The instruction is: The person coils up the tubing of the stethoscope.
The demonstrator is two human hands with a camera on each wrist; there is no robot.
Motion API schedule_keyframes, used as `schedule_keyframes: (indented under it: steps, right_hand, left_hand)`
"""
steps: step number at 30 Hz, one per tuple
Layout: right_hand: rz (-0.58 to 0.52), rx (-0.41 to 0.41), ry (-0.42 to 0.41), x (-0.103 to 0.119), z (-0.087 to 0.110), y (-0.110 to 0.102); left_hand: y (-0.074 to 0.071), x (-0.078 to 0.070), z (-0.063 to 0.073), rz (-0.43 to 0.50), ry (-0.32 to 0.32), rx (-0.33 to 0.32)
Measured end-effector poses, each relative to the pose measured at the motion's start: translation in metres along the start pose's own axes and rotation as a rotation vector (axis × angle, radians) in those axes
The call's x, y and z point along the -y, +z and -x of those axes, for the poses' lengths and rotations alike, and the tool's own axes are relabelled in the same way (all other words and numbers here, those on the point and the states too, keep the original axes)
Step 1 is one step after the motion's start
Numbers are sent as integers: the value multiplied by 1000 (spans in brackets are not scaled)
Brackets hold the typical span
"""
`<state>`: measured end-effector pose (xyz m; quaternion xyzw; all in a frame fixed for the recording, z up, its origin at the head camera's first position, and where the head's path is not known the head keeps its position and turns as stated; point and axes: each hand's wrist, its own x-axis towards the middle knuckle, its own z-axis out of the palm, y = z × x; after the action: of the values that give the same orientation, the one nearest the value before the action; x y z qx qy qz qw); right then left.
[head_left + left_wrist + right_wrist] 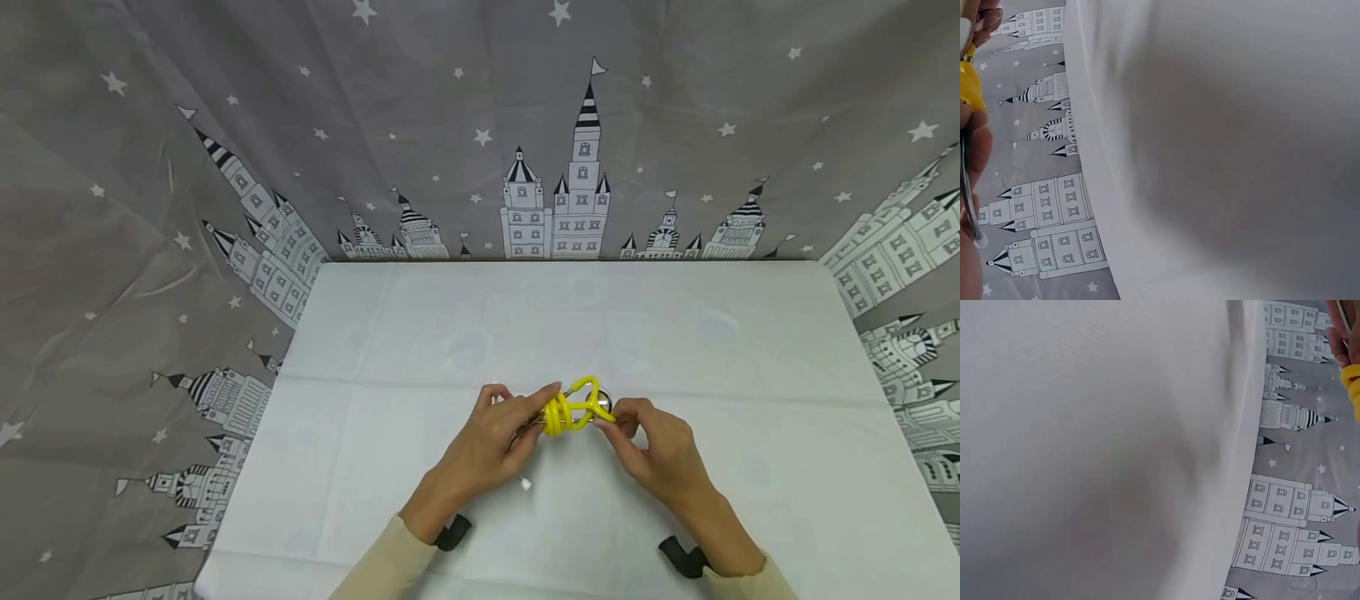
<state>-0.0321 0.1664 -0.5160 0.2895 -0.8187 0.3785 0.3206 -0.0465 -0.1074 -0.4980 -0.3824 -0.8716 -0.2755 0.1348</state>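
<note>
A stethoscope with yellow tubing (555, 415) is held above the white table between both hands. Its tubing is wound in several turns round the metal ear tubes. My left hand (491, 437) grips the metal ear tubes, and a white ear tip (526, 483) sticks out below it. On the other side, my right hand (660, 446) pinches the loose end of the tubing beside the round silver chest piece (602, 402). Only a bit of the yellow tubing shows at the edge of the left wrist view (969, 84) and the right wrist view (1352, 381).
The table (420, 333) is covered with a creased white cloth. Behind it and at its sides hangs a grey curtain (420, 108) printed with castles and stars. Black wrist mounts (682, 557) sit at both wrists, by the beige sleeves (390, 562).
</note>
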Motion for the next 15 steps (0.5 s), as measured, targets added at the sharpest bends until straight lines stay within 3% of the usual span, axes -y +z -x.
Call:
schedule_keyframes:
  steps: [10,15]
  right_hand:
    - [30,9,44,-5,3,-7]
    - [57,32,81,-10,7,-9]
  left_hand:
    - [-4,9,-8,-122,12,-17]
    - [-5,15,-12,-145,4,20]
